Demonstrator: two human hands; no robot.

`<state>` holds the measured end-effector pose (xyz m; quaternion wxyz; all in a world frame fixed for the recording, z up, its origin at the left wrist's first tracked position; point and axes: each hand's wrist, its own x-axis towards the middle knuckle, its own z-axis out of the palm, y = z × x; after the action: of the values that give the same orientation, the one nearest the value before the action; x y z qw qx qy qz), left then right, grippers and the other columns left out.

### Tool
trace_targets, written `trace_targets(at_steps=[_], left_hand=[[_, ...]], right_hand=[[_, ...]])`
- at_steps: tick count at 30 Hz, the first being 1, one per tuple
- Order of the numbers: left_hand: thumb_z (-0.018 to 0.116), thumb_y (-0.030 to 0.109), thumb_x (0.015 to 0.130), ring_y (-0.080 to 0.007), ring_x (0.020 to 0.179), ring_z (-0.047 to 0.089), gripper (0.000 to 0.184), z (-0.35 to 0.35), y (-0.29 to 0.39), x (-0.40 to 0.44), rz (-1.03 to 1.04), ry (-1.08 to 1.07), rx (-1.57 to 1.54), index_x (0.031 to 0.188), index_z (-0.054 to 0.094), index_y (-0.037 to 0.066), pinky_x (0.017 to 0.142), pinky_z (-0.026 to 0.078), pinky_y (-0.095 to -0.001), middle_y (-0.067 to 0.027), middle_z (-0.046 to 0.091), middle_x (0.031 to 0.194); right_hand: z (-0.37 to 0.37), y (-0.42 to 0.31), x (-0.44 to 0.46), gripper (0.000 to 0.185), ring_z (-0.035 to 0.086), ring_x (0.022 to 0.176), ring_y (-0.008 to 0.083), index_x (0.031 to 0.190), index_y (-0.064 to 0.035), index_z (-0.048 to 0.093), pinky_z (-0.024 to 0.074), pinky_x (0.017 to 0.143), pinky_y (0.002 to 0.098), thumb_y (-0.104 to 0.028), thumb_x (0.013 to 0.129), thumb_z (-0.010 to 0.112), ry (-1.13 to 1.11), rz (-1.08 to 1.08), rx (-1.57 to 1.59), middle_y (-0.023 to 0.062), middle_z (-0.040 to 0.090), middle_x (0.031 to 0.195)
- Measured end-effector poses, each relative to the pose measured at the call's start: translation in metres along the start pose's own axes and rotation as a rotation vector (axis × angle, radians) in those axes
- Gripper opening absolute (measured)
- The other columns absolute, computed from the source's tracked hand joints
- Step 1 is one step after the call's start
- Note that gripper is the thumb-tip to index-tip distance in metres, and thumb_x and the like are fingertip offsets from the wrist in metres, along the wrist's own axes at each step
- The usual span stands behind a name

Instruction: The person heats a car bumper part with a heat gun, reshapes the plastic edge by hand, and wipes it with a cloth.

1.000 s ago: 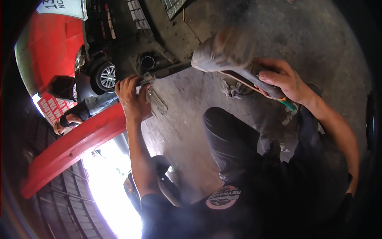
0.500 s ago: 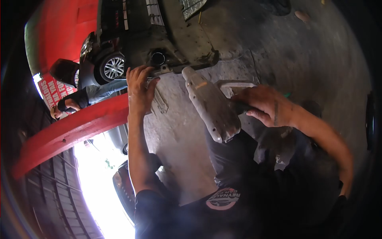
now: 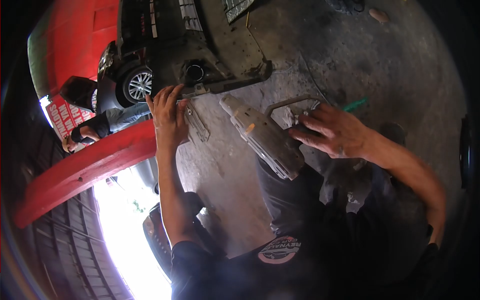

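Observation:
A dark car bumper (image 3: 225,70) with a round hole spans the upper middle. My left hand (image 3: 169,112) grips its near edge beside a small metal tab, fingers bent over the rim and thumb apart. In front of my knee is a long, grey, tapered part (image 3: 262,135) with ridged sides and a small orange-yellow mark. My right hand (image 3: 332,131) holds it at its right side, fingers curled; the exact contact is partly hidden. Behind the part, close to my right fingers, is a bent grey bracket-like frame (image 3: 292,104).
A red beam (image 3: 95,175) runs at left. Beyond it are a person (image 3: 102,125) and a car wheel (image 3: 139,85). A flat slotted piece (image 3: 199,125) lies on the concrete floor (image 3: 215,165). Something green (image 3: 356,104) shows past my right hand.
The grey part has turned so its ridged side shows more, and its upper end has moved left and down. My left hand has shifted slightly left along the bumper's edge. The green thing shows more.

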<state>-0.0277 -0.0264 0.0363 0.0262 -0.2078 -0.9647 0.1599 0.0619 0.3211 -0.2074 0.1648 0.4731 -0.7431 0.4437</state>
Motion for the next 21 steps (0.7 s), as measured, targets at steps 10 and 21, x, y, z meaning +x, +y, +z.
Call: trace_targets(at_steps=[10,21], left_hand=[[0.062,0.013,0.101,-0.0313,0.117,0.062,0.023,-0.010,-0.005,0.012,0.075,0.009,-0.109,0.119,0.074,0.005,0.111,0.039,-0.0443,-0.0140,0.069,0.123],[0.068,0.014,0.097,-0.0308,0.107,0.063,0.020,-0.009,-0.003,0.014,0.048,0.016,-0.201,0.113,0.075,0.004,0.107,0.039,-0.0425,-0.0134,0.072,0.112]], right_hand=[[0.000,0.000,0.017,0.043,0.056,0.079,0.0224,0.128,-0.0171,0.072,0.0508,0.070,0.0341,-0.016,0.085,0.079,0.104,-0.017,-0.033,0.0024,0.058,0.094],[-0.003,-0.007,0.012,0.049,0.058,0.083,0.0216,0.129,-0.0176,0.071,0.0534,0.072,0.0331,-0.017,0.081,0.080,0.125,0.028,-0.030,0.0026,0.062,0.103]])
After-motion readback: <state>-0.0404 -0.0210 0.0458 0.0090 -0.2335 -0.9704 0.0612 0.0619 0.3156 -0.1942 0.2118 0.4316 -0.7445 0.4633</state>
